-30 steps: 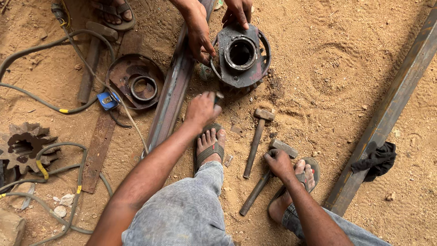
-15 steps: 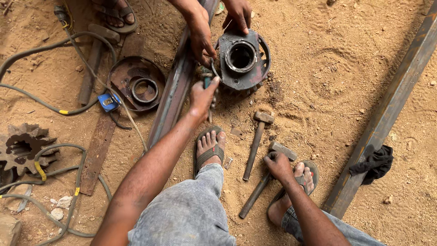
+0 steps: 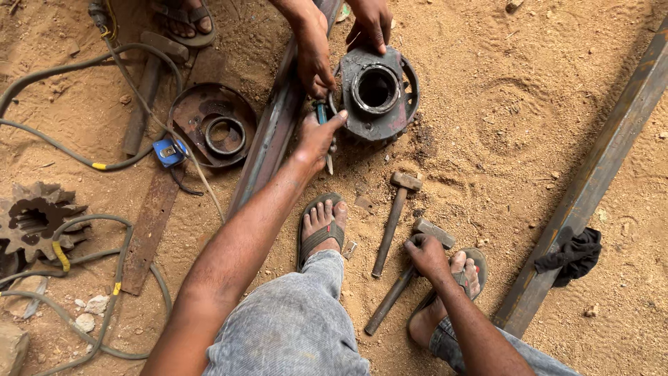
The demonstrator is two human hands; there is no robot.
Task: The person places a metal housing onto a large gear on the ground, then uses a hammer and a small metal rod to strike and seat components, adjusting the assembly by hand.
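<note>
Hub housing (image 3: 376,94), round, rusty and dark with a bright bore ring at its centre, lies on the sandy floor near the far edge, just right of a long steel bar (image 3: 275,132) that runs toward the person's knees. The person's left hand (image 3: 316,139) reaches up beside the housing, fingers pinched round a slim green-handled tool (image 3: 322,118) whose shaft points back toward the near side. Another person's two hands are there too: one hand (image 3: 313,59) touches the same tool from above, the other hand (image 3: 369,24) rests on the housing's far rim.

The right hand (image 3: 426,254) is low by the person's sandalled foot, closed round the handle of a hammer (image 3: 407,275) that lies on the sand. A second hammer (image 3: 393,216) lies free just beside it, toward the housing.

Off to the left, a shallow round cover plate (image 3: 209,125) with a loose ring in it sits on the floor, with cables (image 3: 83,160) looping past and a toothed sprocket (image 3: 31,216) at the left edge. A steel channel (image 3: 591,188) runs along the right, a black rag (image 3: 574,254) draped against it.
</note>
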